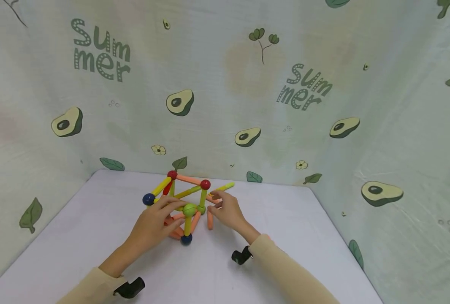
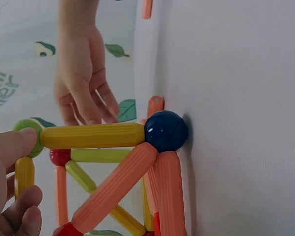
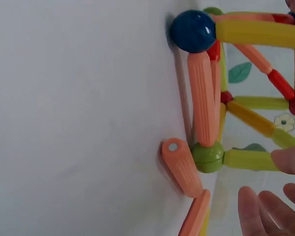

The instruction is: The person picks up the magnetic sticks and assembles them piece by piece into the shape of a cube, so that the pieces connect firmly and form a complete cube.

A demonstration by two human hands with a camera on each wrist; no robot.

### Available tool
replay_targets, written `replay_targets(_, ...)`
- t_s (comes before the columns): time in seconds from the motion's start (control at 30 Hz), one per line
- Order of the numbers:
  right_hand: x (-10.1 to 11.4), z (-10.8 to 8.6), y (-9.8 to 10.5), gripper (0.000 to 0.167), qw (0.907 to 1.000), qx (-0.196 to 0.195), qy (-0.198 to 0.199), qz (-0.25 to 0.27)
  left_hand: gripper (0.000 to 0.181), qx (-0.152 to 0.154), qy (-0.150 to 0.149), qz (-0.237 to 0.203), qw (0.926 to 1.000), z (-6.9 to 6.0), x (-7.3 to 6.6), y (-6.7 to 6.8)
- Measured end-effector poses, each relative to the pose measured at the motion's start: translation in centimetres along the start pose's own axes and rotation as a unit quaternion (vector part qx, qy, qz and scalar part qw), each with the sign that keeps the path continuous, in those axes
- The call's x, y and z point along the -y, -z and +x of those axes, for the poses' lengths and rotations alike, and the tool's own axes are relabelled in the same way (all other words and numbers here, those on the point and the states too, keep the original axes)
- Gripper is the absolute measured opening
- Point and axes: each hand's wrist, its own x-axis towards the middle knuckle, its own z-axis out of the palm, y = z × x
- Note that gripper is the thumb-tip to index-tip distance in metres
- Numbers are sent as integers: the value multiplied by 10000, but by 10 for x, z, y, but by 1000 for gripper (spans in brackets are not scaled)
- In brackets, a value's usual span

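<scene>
A frame of magnetic rods and balls stands on the table, with a dark blue ball (image 1: pixel 186 239) at its low near corner. Against the green ball (image 2: pixel 27 138) on the near upper corner, my left hand (image 1: pixel 153 223) holds a fingertip; its other fingers curl beside the adjoining yellow rod (image 2: pixel 24 178). My right hand (image 1: pixel 229 211) is at the frame's right side, fingers spread. In the right wrist view, its thumb touches or nearly touches an upright lime rod (image 3: pixel 250 160), which rises from a lower green ball (image 3: pixel 208 157).
An orange rod (image 3: pixel 182 169) lies on the table beside the lower green ball. A lime-tipped rod (image 1: pixel 229 185) lies behind the right hand. Two red balls, one of them here (image 1: pixel 205 184), top the rear of the frame. A printed cloth (image 1: pixel 217 63) hangs behind the table.
</scene>
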Motion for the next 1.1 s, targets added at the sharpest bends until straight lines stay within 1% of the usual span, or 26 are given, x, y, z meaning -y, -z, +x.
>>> replay_targets(0.07,-2,9,1,48,9998,162,-132,75,53,54,24,-61,10000,0,2,1)
replay_targets(0.13,-4,17,-1,47,9986,407,-280,160,52,102,42,-127,9999,0,4,2)
replay_targets(0.23,-8,25,-7,38,9969,699,-295,197,52,173,102,-203,9996,-1,8,2)
replay_targets(0.3,-10,27,-10,29,9968,734,-281,173,52,210,97,-223,9995,-1,11,2)
replay_targets(0.37,-12,27,-11,22,9977,635,-192,112,52,247,93,-215,9994,-1,13,3)
replay_targets(0.43,-12,24,-10,18,9985,525,-129,73,53,257,89,-207,9994,0,14,5)
replay_targets(0.5,-12,21,-10,17,9990,451,-61,6,53,249,95,-163,9995,0,16,7)
replay_targets(0.6,-12,14,-8,17,9992,403,3,-52,55,250,110,-54,9996,0,20,9)
replay_targets(0.7,-10,7,-7,16,9992,381,44,-127,58,221,58,105,9997,0,23,10)
replay_targets(0.8,-8,0,-6,18,9988,459,86,-133,58,199,-27,225,9995,0,26,11)
replay_targets(0.9,-5,-7,-5,23,9980,615,130,-83,57,189,-79,313,9993,-1,30,12)
replay_targets(1.03,-2,-13,-3,31,9970,755,189,51,56,228,-61,222,9995,-2,34,15)
replay_targets(1.1,-2,-15,-2,29,9965,799,234,116,56,243,-40,95,9997,-4,36,16)
